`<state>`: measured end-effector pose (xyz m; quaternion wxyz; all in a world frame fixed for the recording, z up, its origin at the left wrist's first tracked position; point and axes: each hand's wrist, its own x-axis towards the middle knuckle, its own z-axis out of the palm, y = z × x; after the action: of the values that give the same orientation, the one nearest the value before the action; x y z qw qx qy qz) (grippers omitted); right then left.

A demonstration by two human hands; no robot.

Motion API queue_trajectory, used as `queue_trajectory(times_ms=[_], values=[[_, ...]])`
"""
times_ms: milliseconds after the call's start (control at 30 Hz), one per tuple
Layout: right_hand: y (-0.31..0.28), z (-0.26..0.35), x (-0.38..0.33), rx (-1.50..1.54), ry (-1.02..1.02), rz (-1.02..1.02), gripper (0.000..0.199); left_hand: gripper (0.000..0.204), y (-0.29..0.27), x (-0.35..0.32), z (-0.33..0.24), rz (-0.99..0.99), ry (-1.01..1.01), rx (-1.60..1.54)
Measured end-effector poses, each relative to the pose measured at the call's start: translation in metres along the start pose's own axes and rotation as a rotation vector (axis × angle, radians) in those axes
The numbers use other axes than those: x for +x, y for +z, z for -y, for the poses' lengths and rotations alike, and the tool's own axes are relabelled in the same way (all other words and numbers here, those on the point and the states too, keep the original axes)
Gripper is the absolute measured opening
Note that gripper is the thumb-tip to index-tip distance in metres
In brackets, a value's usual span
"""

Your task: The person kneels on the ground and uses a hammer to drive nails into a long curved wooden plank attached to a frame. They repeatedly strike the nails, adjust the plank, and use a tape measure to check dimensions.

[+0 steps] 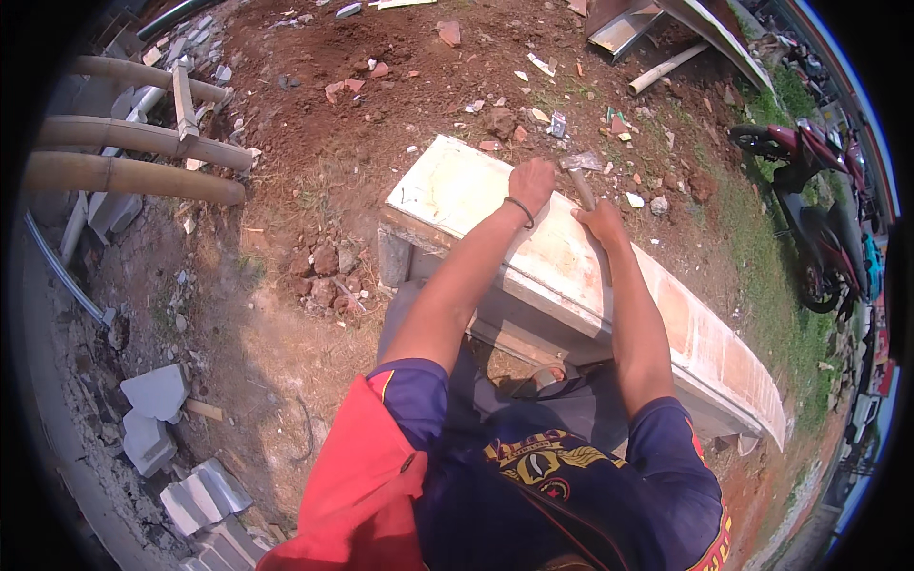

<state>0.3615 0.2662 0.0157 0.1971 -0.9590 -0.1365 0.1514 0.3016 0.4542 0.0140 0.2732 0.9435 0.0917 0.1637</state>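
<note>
A long wooden piece with a pale, stained top (476,195) lies across in front of me, box-like and open on its near side. My left hand (533,183), with a dark band at the wrist, is closed at its far edge; whatever its fingers hold, if anything, is hidden. Just right of it, my right hand (602,226) grips the wooden handle of a hammer (581,181). The hammer's metal head is at the far edge, close beside my left fingers. Both forearms reach over the pale top.
Thick bamboo poles (133,179) lie at the left. Broken pale blocks (157,395) are piled at lower left. Rubble and tile shards (449,33) litter the reddish soil. A dark red motorbike (814,190) stands at the right, near grass. Planks (714,38) lie at the far right.
</note>
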Motion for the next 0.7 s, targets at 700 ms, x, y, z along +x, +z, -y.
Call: queue_trajectory(times_ms=[700], values=[[-0.039, 0.143, -0.198, 0.806, -0.27, 0.433, 0.037, 0.018, 0.038, 0.003, 0.013, -0.019, 0.054, 0.117]])
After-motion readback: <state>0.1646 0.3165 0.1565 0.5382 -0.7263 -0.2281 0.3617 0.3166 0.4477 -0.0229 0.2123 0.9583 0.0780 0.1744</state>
